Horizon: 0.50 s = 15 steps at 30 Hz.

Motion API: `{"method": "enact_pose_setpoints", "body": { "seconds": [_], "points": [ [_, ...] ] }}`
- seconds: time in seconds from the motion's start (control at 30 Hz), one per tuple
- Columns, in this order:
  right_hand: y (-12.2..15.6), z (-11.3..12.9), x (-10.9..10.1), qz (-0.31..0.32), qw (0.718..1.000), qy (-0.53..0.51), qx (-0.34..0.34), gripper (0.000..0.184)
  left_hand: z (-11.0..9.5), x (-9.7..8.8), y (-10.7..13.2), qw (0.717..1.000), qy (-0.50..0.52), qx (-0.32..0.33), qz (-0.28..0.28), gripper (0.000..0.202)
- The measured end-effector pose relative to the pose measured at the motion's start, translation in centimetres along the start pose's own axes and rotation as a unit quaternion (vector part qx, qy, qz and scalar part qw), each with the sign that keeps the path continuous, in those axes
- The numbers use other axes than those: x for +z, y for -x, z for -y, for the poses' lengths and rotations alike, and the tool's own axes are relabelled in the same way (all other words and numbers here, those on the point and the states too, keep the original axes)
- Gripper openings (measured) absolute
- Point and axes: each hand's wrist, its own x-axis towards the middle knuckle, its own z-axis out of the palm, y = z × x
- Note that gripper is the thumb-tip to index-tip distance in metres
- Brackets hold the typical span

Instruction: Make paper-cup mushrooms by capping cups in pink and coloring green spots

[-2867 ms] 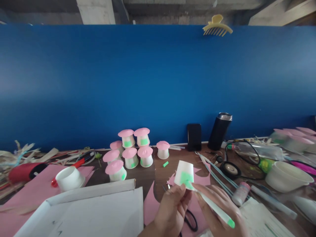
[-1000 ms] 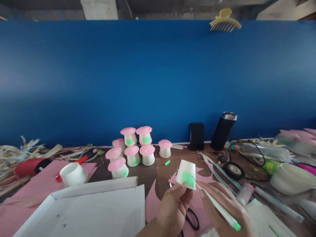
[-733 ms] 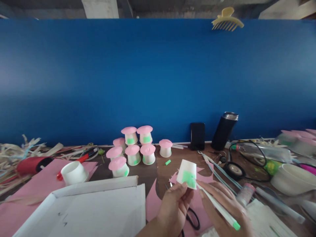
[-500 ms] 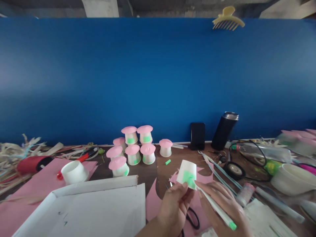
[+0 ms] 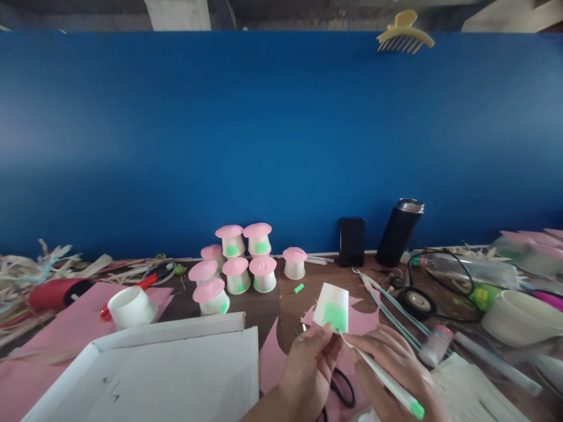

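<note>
My left hand (image 5: 310, 366) is closed on the lower edge of a white paper cup (image 5: 333, 295), held tilted above the table. A green coloured patch (image 5: 335, 317) covers part of the cup's side. In my right hand (image 5: 393, 366) is a white marker (image 5: 387, 378) with a green end, its tip at the cup's lower rim beside my left thumb. The green marker cap (image 5: 298, 288) lies on the table behind the cup. Under my hands are pink paper scraps (image 5: 272, 363) and black-handled scissors (image 5: 345, 390), partly hidden.
Several white cups with pink paper tops (image 5: 237, 266) stand at the back. An open white box (image 5: 185, 375) lies front left, with an upturned cup (image 5: 132, 308) behind it. On the right are a black flask (image 5: 399, 234), a phone-like black slab (image 5: 352, 241), cords and a white bowl (image 5: 523, 319).
The marker tip has moved down and left, from the green patch to the cup's lower rim. The patch now looks more evenly filled. My left hand still holds the cup.
</note>
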Motion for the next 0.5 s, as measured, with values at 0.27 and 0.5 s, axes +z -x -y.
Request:
{"method": "enact_pose_setpoints", "body": {
  "seconds": [0.27,0.5],
  "points": [
    [0.6,-0.7,-0.3,-0.035,0.995,-0.058,0.069,0.026,-0.2,0.1,0.0,0.999,0.004,-0.027,-0.025,0.01],
    [0.8,-2.1,-0.3,-0.137,0.949,-0.138,0.247,0.033,-0.5,0.4,0.1,0.999,0.012,-0.034,-0.038,0.012]
  ]
}}
